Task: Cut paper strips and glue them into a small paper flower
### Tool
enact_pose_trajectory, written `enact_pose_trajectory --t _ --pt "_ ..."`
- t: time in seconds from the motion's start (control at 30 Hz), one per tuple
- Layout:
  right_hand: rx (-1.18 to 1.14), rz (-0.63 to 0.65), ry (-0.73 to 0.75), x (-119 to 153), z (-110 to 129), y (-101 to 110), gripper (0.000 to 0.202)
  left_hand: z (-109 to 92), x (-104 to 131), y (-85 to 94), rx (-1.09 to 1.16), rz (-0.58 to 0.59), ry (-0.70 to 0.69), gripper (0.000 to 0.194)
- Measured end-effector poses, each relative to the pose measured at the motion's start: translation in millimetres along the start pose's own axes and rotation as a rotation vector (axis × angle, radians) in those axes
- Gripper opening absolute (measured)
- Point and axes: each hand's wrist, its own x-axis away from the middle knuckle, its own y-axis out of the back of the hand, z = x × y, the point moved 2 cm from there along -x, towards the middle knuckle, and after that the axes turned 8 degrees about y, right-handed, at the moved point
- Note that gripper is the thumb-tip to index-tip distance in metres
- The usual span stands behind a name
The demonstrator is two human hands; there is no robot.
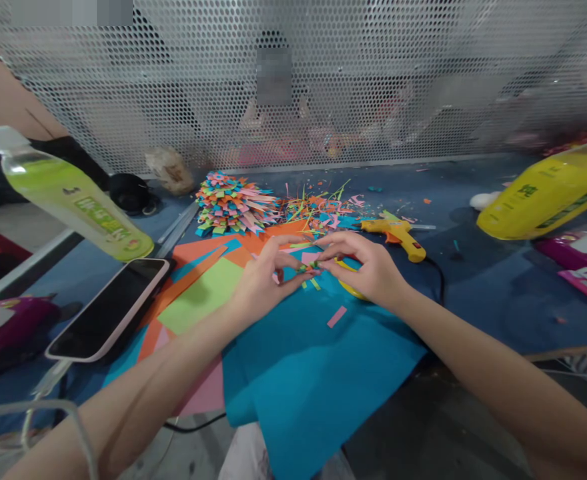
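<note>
My left hand point(268, 273) and my right hand point(366, 263) meet over a large blue sheet point(318, 373), fingertips pinched together. Between them is a small green-and-orange strip point(312, 267), partly hidden by the fingers. A yellow handle point(351, 283), perhaps of scissors, shows beneath my right hand. Narrow green strips point(315, 284) and a pink strip point(337, 317) lie on the blue sheet. Beside my left hand are a light green sheet point(198, 300) and orange sheets point(188, 252). Behind the hands stands a fringed multicoloured bundle point(236, 207).
A yellow glue gun point(398, 235) lies right of a scrap pile point(318, 207). At left are a phone point(111, 310) with a cable and a green drink bottle point(73, 193); a yellow bottle point(543, 193) is at right. A perforated metal panel point(198, 87) closes the back.
</note>
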Motion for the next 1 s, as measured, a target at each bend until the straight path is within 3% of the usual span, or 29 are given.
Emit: enact_pose_trajectory --t 0.2,0.47,0.67,0.77,1.0 --pt "0.071 0.002 0.055 -0.2 6.3 2.0 0.027 -0.7 2.8 3.0 -0.140 -0.057 -0.119 0.042" --pt "0.174 -0.064 0.260 -0.2 15.0 5.0 0.029 -0.3 5.6 12.5 -0.351 -0.208 -0.563 0.042" --pt "0.191 -0.064 0.368 -1.4 19.7 7.3 0.031 -4.9 6.8 19.9 -0.549 -0.346 -0.777 0.041" --pt "0.226 -0.050 0.391 -1.4 22.0 8.0 0.030 -9.3 7.6 21.1 -0.575 -0.349 -0.803 0.039" --pt "0.266 0.003 0.371 0.0 24.7 7.6 0.023 -7.1 9.2 19.3 -0.521 -0.313 -0.717 0.038"
